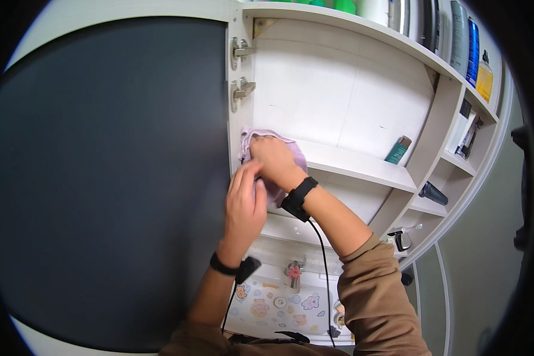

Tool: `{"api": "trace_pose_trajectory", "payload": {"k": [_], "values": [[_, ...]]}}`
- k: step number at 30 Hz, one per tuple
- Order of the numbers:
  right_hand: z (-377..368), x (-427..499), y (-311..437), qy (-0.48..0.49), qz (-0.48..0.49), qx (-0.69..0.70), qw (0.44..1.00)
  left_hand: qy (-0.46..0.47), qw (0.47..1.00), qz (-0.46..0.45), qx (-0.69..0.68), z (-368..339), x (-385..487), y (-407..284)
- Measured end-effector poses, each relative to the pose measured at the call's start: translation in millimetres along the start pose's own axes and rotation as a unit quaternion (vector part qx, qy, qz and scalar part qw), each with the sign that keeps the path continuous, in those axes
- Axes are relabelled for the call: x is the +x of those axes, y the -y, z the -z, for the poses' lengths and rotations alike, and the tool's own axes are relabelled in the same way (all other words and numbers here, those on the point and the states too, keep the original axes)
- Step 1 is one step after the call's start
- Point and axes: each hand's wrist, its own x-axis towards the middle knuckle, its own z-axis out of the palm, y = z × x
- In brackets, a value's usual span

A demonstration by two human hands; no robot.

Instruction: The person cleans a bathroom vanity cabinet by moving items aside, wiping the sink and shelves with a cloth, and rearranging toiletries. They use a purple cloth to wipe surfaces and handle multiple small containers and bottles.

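My right hand presses a bunched lilac cloth into the left end of a white shelf board inside a wall cabinet. The cloth drapes below the board, partly covered by that hand and wrist. Just below and to the left, my left hand is slightly blurred. Its thumb is apart from its raised fingers, and it holds nothing that I can see. The fingertips lie close to the cloth and the right hand; contact is unclear. At the shelf's right end leans a small green box or bottle with a brown top.
An open, dark-panelled cabinet door fills the left side, with metal hinges along its edge. Bottles line the top. Side cubbies hold a dark tube and toiletries. Below is a stickered sink with a faucet. Black cables hang from both wristbands.
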Motion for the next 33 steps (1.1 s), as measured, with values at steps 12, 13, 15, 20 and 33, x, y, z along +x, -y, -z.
{"api": "trace_pose_trajectory", "payload": {"k": [12, 13, 15, 20, 33], "values": [[105, -156, -74, -0.019, -0.131, -0.119, 0.984, 0.163, 0.957, -0.11, 0.215, -119, 24, -12], [87, -143, -73, -0.022, -0.138, -0.107, 0.984, 0.133, 0.958, -0.109, 0.227, -114, 26, -10], [48, -104, -64, -0.076, -0.07, -0.079, 0.991, 0.093, 0.97, -0.033, 0.223, -83, 33, 5], [-73, 11, -19, -0.12, -0.04, 0.148, 0.981, -0.01, 0.987, -0.096, 0.131, -29, 41, -1], [39, -19, 31, -0.049, -0.049, -0.072, 0.995, -0.12, 0.991, 0.047, 0.027, 47, -17, -33]]}}
